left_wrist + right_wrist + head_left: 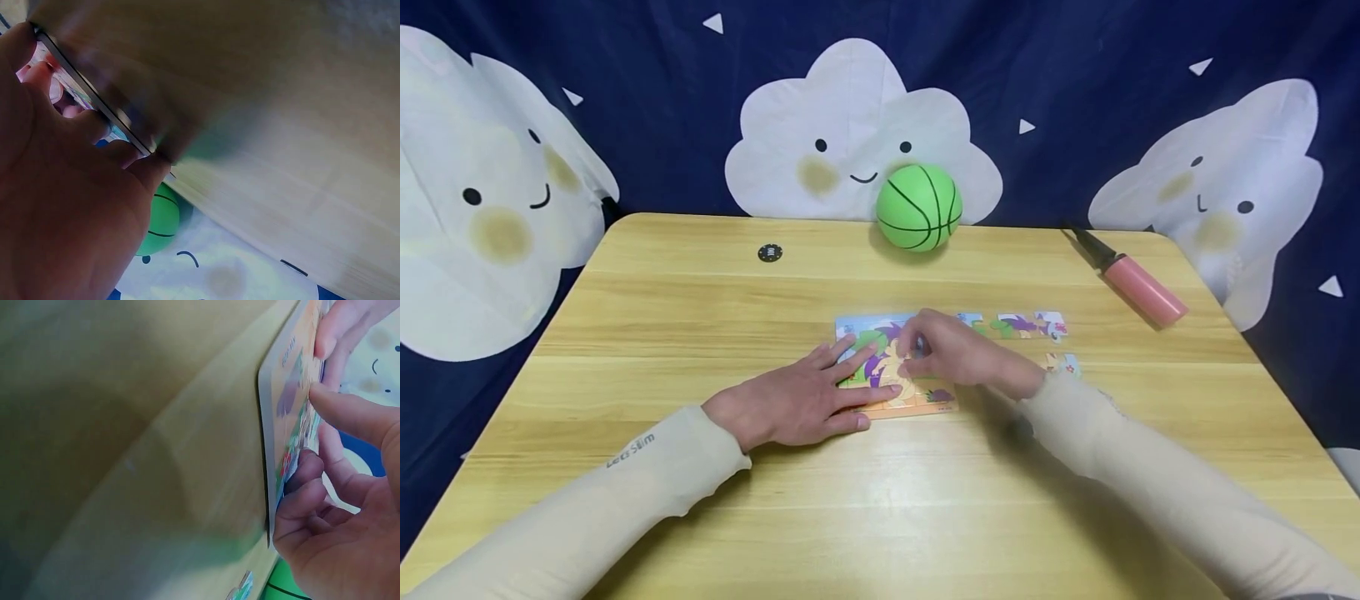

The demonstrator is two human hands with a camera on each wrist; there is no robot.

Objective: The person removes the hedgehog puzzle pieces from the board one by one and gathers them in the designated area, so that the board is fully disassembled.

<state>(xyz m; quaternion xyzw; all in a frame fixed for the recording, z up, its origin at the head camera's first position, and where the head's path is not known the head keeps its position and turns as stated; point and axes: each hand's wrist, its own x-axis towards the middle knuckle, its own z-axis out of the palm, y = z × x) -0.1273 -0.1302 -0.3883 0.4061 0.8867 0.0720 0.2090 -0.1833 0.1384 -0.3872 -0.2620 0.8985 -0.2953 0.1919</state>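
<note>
A jigsaw puzzle board [936, 407] with a cartoon figure in purple, green and orange lies flat on the table. My left hand [797, 396] rests on its left part, fingers straight and spread over the picture. Over the right part is my right hand [958, 350], its thumb and curled fingers pinching a puzzle piece at the picture's middle; the piece is mostly hidden by the fingertips. In the right wrist view, the thumb [350, 415] comes down right at the board's surface. Loose puzzle pieces [1018, 325] lie just right of the board.
Another loose piece [1070, 363] lies partly behind the right forearm. At the table's back edge sits a green ball [919, 208], with a black round chip [770, 252] to its left. A pink hand pump [1142, 287] lies at the back right.
</note>
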